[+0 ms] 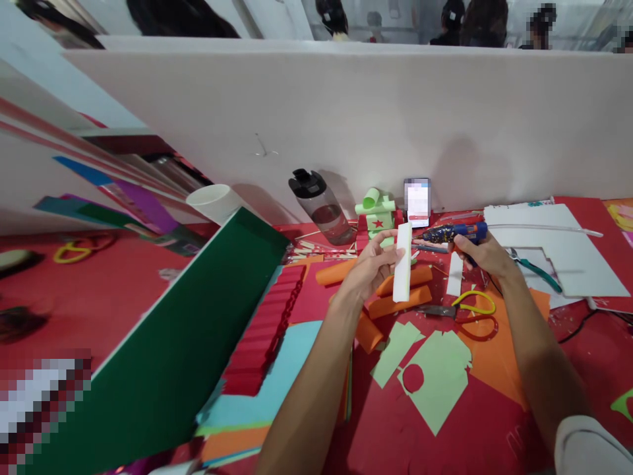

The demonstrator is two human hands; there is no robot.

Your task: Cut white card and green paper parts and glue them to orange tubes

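Between the thumb and fingers of my left hand (373,267) is a narrow white strip (403,264), held upright. My right hand (487,247) grips a blue glue gun (457,233), its nozzle pointing left toward the strip's edge; whether they touch I cannot tell. Beneath my hands lie several orange paper rolls (400,302) and scissors (457,313) with yellow and red handles. Another white strip (454,274) rests below the glue gun. Behind my left hand stands a light green paper model (378,214) with a red star. Cut light green paper (438,369) is nearer to me.
A water bottle (324,208) and a phone (418,201) stand against the white partition (316,125). A large green board (163,349) leans at left, beside folded red paper (267,330). Green-handled pliers (539,272) and white sheets (558,244) lie at right.
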